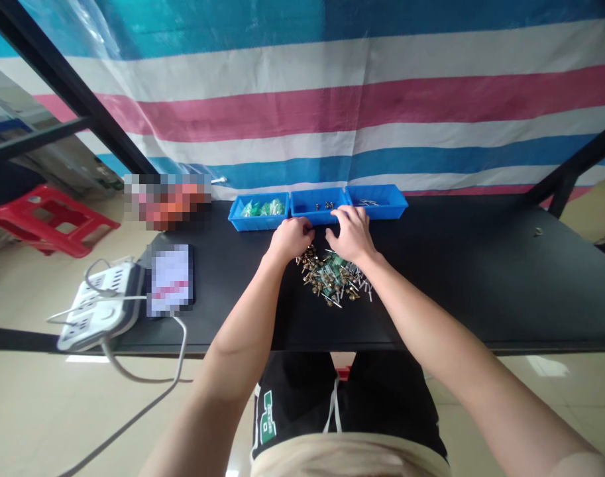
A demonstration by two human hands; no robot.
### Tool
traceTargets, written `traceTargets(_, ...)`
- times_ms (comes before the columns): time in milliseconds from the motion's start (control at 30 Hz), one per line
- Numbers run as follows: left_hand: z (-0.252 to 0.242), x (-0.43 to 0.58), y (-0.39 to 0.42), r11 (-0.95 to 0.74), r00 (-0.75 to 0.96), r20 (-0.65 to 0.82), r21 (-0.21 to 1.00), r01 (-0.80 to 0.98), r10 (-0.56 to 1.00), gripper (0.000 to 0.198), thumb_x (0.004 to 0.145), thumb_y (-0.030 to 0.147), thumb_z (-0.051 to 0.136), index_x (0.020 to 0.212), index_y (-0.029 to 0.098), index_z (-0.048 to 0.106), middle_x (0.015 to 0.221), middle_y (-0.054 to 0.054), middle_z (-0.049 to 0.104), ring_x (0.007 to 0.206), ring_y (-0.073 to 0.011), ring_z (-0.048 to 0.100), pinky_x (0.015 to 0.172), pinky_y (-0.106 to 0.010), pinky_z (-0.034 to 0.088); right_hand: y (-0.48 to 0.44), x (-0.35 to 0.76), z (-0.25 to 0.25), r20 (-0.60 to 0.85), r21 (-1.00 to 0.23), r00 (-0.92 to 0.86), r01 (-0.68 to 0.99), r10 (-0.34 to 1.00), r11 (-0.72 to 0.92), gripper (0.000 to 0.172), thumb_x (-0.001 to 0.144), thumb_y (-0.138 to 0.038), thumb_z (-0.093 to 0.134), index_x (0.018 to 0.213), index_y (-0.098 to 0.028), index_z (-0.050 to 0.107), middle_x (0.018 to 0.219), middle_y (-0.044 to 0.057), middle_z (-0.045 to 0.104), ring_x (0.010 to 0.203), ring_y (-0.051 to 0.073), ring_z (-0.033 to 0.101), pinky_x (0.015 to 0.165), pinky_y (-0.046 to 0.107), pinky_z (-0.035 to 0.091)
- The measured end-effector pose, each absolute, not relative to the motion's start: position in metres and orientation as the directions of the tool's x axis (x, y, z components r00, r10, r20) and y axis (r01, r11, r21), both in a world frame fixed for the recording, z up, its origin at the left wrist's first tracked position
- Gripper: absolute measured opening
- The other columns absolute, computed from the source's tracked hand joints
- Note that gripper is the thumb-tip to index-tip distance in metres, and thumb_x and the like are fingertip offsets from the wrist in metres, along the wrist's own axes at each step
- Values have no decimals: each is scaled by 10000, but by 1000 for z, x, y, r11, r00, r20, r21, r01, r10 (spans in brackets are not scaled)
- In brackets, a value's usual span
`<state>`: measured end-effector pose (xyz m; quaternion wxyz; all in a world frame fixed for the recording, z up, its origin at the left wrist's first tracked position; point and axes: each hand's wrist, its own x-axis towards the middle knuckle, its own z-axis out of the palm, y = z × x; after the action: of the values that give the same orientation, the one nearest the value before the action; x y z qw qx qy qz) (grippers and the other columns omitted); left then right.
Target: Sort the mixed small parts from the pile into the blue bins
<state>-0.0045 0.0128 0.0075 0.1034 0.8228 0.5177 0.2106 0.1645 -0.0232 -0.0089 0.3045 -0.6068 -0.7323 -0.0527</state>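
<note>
A mixed pile of small hardware (332,278) lies on the black table (456,278): brass-coloured screws, green plastic pieces and thin silver pins. At the pile's upper left edge is my left hand (293,237), its fingers curled inward; what they hold, if anything, is hidden. My right hand (352,233) is above the pile at the front wall of the middle blue bin (309,217), thumb and fingers apart. A few brass-coloured screws (329,205) lie in that bin. Green pieces sit in the left blue bin (257,224), silver pins in the right blue bin (389,211).
To the left are a white power strip (101,305) with cables and a blurred-out phone-like device (170,281). A pixelated orange item (180,202) sits at the back left. One small metal piece (538,232) lies far right. A striped sheet (302,99) hangs behind.
</note>
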Motion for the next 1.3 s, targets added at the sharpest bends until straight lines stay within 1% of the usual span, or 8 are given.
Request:
traceTargets(100, 9, -7, 13, -413, 377, 171, 352, 840, 910, 187, 779, 312, 572, 862, 203, 699, 801, -68, 710, 764, -224, 660, 718, -326, 512, -26, 164, -5, 498, -302, -165, 888, 851, 348, 203, 857, -266, 470, 898, -151, 632, 930, 113, 632, 947, 250, 525, 851, 358, 419)
traceTargets(200, 10, -9, 13, -402, 381, 128, 306, 863, 916, 215, 778, 360, 574, 851, 204, 702, 808, -84, 710, 783, -236, 664, 712, -325, 510, -28, 162, -4, 409, -307, -263, 862, 874, 403, 164, 856, -281, 493, 815, -181, 616, 815, 70, 630, 836, 211, 554, 738, 310, 423)
traceTargets(300, 12, -9, 12, -384, 372, 97, 270, 883, 923, 247, 777, 399, 571, 851, 203, 702, 808, -96, 705, 785, -250, 665, 691, -326, 510, -31, 159, -4, 320, -307, -342, 845, 884, 438, 174, 856, -333, 529, 852, -189, 626, 850, 57, 646, 847, 200, 577, 716, 295, 419)
traceTargets(433, 15, -8, 9, -365, 360, 66, 248, 897, 930, 255, 756, 426, 589, 811, 202, 696, 752, -89, 688, 757, -243, 660, 670, -312, 506, -33, 156, -5, 248, -272, -418, 836, 874, 477, 268, 884, -397, 514, 955, -173, 644, 940, 82, 659, 911, 208, 595, 739, 297, 434)
traceTargets(633, 14, -8, 9, -385, 374, 94, 272, 882, 923, 220, 732, 391, 600, 802, 205, 694, 747, -91, 692, 759, -263, 663, 667, -333, 510, -34, 155, -3, 184, -241, -436, 849, 881, 471, 303, 901, -413, 498, 988, -167, 651, 986, 103, 661, 969, 229, 606, 779, 309, 457)
traceTargets(900, 16, -7, 9, -469, 466, 98, 349, 811, 880, 199, 714, 251, 551, 848, 195, 687, 836, -66, 723, 807, -244, 665, 711, -315, 507, -34, 155, -3, 190, -217, -428, 860, 884, 463, 252, 906, -361, 482, 902, -178, 654, 945, 91, 663, 935, 219, 617, 744, 296, 456)
traceTargets(1133, 14, -6, 10, -490, 502, 71, 371, 789, 862, 243, 667, 174, 553, 864, 186, 694, 845, -49, 726, 807, -222, 663, 718, -282, 505, -33, 154, -5, 205, -227, -406, 866, 891, 446, 244, 908, -315, 474, 1006, -191, 661, 999, 85, 668, 979, 223, 612, 771, 302, 461)
traceTargets(1300, 12, -6, 12, -469, 497, 50, 427, 773, 866, 269, 647, 133, 552, 868, 190, 694, 857, -37, 731, 813, -212, 669, 716, -276, 510, -32, 154, -7, 198, -265, -418, 848, 886, 459, 243, 918, -269, 460, 983, -202, 684, 994, 82, 670, 984, 216, 613, 797, 296, 455)
